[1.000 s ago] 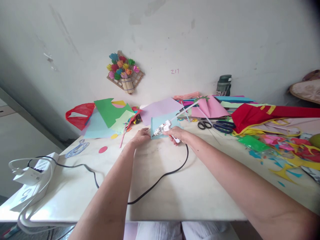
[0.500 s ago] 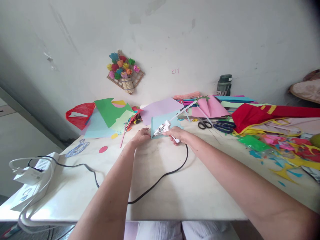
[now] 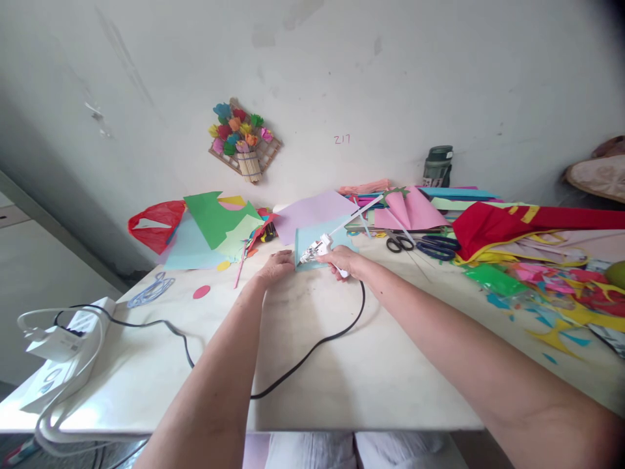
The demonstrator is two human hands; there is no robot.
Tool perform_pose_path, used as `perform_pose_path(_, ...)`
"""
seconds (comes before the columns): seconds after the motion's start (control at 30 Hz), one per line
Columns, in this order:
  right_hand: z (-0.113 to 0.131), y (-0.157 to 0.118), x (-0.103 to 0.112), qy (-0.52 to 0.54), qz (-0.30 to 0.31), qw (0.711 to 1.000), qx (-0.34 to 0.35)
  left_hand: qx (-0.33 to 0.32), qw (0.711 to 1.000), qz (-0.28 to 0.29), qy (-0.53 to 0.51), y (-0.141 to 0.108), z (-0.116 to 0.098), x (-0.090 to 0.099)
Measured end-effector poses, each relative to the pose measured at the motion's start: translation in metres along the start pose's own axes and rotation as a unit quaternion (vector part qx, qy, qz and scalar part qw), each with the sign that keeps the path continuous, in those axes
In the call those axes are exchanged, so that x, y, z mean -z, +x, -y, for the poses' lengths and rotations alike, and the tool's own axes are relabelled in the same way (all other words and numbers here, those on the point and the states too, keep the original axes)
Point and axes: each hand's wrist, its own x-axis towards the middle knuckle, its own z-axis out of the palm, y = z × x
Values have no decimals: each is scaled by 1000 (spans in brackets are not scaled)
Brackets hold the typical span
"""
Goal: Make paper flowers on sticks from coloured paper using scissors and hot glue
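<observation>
In my right hand (image 3: 343, 260) is a white hot glue gun (image 3: 321, 246), fingers closed round its handle. A long white glue stick (image 3: 359, 213) juts from its back toward the upper right. The metal nozzle points down to the left, close to the lower left corner of a light blue paper sheet (image 3: 315, 231). A narrow strip or fold runs along that sheet's left edge. My left hand (image 3: 277, 266) lies on the table with fingers stretched out, its tips at the sheet's left edge. Whether they press on the paper is hard to see.
The gun's black cord (image 3: 312, 352) loops across the table toward a white power strip (image 3: 90, 326) at left. Scissors (image 3: 399, 244), paper scraps (image 3: 551, 319) and a red cloth (image 3: 493, 228) lie at right. A green paper sheet (image 3: 209, 218) stands at back left.
The glue gun and my right hand have shifted very slightly, with the glue stick's end a little lower and more to the left. My left hand stays in place.
</observation>
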Motion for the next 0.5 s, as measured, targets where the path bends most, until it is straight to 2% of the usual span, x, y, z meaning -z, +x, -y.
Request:
perform_pose_path(0.17, -2, 3, 2, 62, -11, 998, 0, -21, 1000, -7, -20, 2, 4, -3)
perform_pose_path(0.33, -5, 6, 6, 173, -31, 984, 36, 53, 990, -112, -61, 7, 11, -16)
perform_pose_path(0.5, -3, 5, 5, 224, -59, 972, 40, 83, 984, -155, -23, 11, 7, -21)
